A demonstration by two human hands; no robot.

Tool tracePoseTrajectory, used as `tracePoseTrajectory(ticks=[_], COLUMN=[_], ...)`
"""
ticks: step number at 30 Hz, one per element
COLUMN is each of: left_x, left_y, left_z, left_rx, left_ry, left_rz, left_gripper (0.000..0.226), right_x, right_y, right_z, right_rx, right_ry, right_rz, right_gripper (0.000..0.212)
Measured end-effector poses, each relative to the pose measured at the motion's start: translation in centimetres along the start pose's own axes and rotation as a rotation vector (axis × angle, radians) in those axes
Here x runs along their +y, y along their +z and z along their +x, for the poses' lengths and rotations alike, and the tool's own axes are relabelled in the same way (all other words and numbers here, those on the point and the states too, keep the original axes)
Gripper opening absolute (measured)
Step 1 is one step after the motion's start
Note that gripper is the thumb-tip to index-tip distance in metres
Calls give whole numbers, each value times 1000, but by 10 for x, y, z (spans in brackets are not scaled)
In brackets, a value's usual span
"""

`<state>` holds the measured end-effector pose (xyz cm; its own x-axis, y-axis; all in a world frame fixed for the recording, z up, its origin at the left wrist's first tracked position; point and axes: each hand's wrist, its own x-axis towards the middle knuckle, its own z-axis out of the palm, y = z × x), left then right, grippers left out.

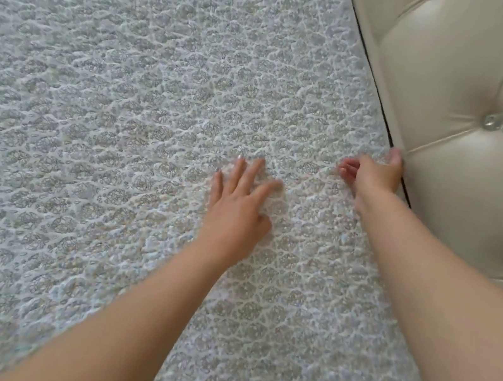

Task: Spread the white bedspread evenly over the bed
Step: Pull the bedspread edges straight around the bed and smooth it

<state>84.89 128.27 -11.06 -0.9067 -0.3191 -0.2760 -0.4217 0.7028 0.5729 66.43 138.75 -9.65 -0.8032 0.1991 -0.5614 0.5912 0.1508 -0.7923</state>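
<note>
Right hand (376, 174) sits at the bedspread (125, 102) edge, hard against the headboard (467, 143). The thumb is on the headboard side and the fingers curl on the bed side. It looks to pinch a small ruck of cloth between them, though blur makes the hold soft to read.

Left hand (240, 208) lies just to the bed side of that grip, a little nearer the person. It is flat with fingers spread, palm down on the cloth, holding nothing.

Key relation:
- Almost all the bedspread lies away from the grip, off toward the left hand and beyond it.
- Only the thin edge lies at the grip itself.
- That edge, the long axis here, runs along the dark gap (377, 88) between bed and headboard. It passes through the grip, going far-and-left one way and near-and-right the other.
- The right hand is the nearer one to the edge. The left hand is near it but apart, out on the open field.

Judgement:
- This is an edge-seating step, late in the task. The cloth past the left hand looks level, with no big folds in view.
- Any pull from the grip should go along the gap line or down into it.
- A pull back toward the person risks dragging the edge off the line.
- The flat left hand looks placed to pin the cloth beside the grip.
- Far corners are out of view, so overall evenness can't be confirmed.
</note>
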Motion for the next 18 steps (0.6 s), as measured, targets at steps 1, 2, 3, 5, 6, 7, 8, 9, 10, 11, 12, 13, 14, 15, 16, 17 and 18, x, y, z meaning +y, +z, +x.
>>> tracePoseTrajectory(ticks=[1, 2, 3, 5, 6, 7, 8, 9, 10, 11, 12, 13, 14, 15, 16, 17, 18], left_x=[6, 13, 18, 23, 25, 26, 29, 30, 33, 35, 38, 39, 39, 39, 34, 33, 32], left_y=[2, 4, 6, 7, 8, 9, 9, 9, 10, 11, 11, 11, 12, 12, 11, 12, 14], left_z=[7, 12, 16, 19, 21, 23, 27, 28, 30, 32, 33, 34, 35, 36, 34, 36, 37], left_rx=[-17, -32, -38, -30, -23, -18, -22, -22, -22, -28, -38, -51, -64, -84, -114, -134, -161], left_ry=[15, 27, 34, 35, 37, 40, 43, 45, 51, 58, 67, 80, 99, 116, 130, 151, 166], left_rz=[13, 22, 28, 38, 45, 52, 55, 50, 45, 41, 38, 38, 42, 48, 60, 61, 55], left_gripper=[58, 60, 62, 67, 68, 68, 68, 66, 64, 61, 57, 55, 54, 54, 55, 56, 57], right_x=[-4, -8, -11, -11, -11, -11, -11, -11, -13, -14, -18, -21, -23, -22, -19, -18, -16], right_y=[-2, -3, -3, -2, 1, 5, 8, 13, 15, 18, 21, 23, 25, 26, 30, 30, 29], right_z=[7, 12, 16, 21, 25, 28, 33, 32, 32, 32, 27, 27, 29, 32, 28, 29, 26], right_rx=[-22, -48, -76, -100, -93, -62, -15, 43, 108, 166, 212, 257, 296, 319, 322, 320, 309], right_ry=[17, 38, 56, 71, 66, 54, 36, 8, -19, -35, -39, -42, -53, -71, -80, -92, -114], right_rz=[67, 154, 243, 342, 359, 370, 397, 438, 477, 504, 532, 567, 606, 625, 603, 541, 416], right_gripper=[65, 60, 54, 48, 49, 49, 47, 43, 33, 20, 10, 20, 27, 29, 24, 14, 7])
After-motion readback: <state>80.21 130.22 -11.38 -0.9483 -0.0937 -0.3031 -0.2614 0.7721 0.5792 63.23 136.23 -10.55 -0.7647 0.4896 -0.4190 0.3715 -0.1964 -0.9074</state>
